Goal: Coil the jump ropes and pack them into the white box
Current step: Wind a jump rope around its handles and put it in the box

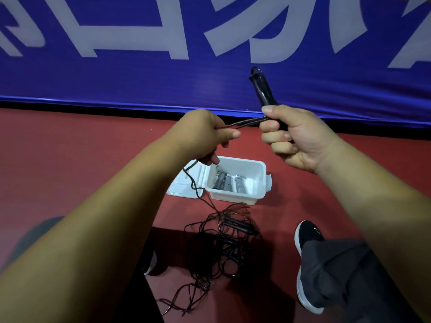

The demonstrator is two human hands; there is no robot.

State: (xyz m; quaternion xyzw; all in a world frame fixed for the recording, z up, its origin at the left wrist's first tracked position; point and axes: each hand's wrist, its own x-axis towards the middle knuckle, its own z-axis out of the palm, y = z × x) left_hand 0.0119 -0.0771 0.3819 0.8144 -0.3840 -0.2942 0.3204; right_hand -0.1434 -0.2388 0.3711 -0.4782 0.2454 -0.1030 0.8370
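My right hand (292, 138) grips a black jump rope handle (262, 88) that points up and away. From it the thin black cord (247, 123) runs left into my left hand (205, 134), which pinches it. The cord then drops past the white box (238, 180) to a tangled pile of black jump ropes (224, 241) with black handles on the red floor. The box stands open on the floor below my hands, its lid (186, 183) folded out to the left. Grey handles (229, 183) lie inside it.
A blue banner (163, 73) with large white characters runs along the far edge of the red floor (81, 148). My black shoe (307, 264) and dark trouser leg are at the lower right, another shoe (151, 259) sits left of the pile.
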